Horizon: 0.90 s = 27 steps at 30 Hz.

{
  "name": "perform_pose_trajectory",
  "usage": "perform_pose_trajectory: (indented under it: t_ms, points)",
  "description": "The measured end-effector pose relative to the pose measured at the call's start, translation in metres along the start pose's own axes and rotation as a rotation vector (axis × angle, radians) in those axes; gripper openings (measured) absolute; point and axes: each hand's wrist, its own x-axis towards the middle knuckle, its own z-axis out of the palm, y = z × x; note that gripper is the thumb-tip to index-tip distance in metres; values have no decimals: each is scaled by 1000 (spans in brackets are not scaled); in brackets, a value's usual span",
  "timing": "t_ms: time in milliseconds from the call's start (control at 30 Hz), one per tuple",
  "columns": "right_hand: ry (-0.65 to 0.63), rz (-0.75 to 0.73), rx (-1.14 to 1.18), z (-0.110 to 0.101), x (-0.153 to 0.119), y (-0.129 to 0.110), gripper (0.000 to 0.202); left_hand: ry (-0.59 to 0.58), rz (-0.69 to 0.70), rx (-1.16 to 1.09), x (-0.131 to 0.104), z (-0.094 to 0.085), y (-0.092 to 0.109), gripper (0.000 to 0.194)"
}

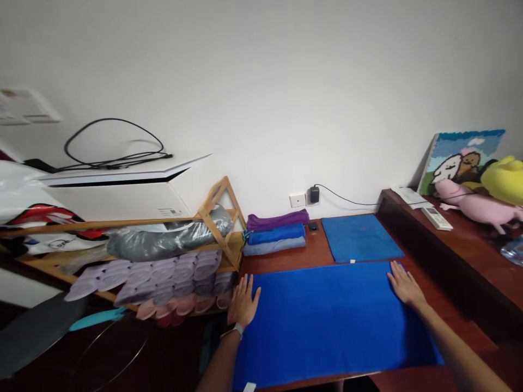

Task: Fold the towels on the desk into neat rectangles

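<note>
A bright blue towel (pixel 327 321) lies spread flat over the wooden table, its near edge reaching the table's front edge. My left hand (pixel 244 305), with a watch on the wrist, rests at the towel's far left corner, fingers spread. At the far right corner, my right hand (pixel 404 284) lies flat with its fingers stretched out. Just behind is a smaller blue cloth (pixel 362 238), folded flat. Rolled or folded towels lie to its left: a purple one (pixel 278 219), a blue one (pixel 277 234) and a grey-blue one (pixel 274 246).
At left stands a wooden rack (pixel 223 218) with several slippers (pixel 171 272) and a white box (pixel 122 193) on top. A plugged-in adapter (pixel 314 194) trails a cable rightward. The raised ledge at right holds a remote (pixel 436 218), a pink plush toy (pixel 476 204) and a picture (pixel 460 160).
</note>
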Motion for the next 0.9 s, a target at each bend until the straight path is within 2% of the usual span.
perform_pose_trajectory:
  t_ms: [67, 133, 333, 467, 533, 600, 700, 800, 900]
  points:
    - [30, 13, 3, 3, 4, 26, 80, -8, 7, 17, 1, -1, -1, 71]
    - [63, -1, 4, 7, 5, 32, 81, -16, 7, 32, 2, -2, -1, 70]
    - [45, 1, -15, 11, 3, 28, 81, -4, 12, 58, 0, -3, 1, 70]
    - [-46, 12, -44, -4, 7, 26, 78, -65, -5, 32, 4, -11, 4, 69]
    - [-60, 40, -50, -16, 5, 14, 77, -110, -16, 6, 7, -19, 7, 68]
    - [15, 52, -36, -26, -3, -12, 77, -110, -13, -20, 7, -30, 10, 67]
    - [178, -67, 32, -30, -34, -78, 75, -3, 36, -66, -13, -45, 17, 64]
    - [218, -304, 125, -21, -85, -171, 71, 65, 168, -89, -58, -52, 23, 62]
    - [149, -495, 213, -9, -138, -270, 67, 58, 242, -65, -103, -49, 23, 63]
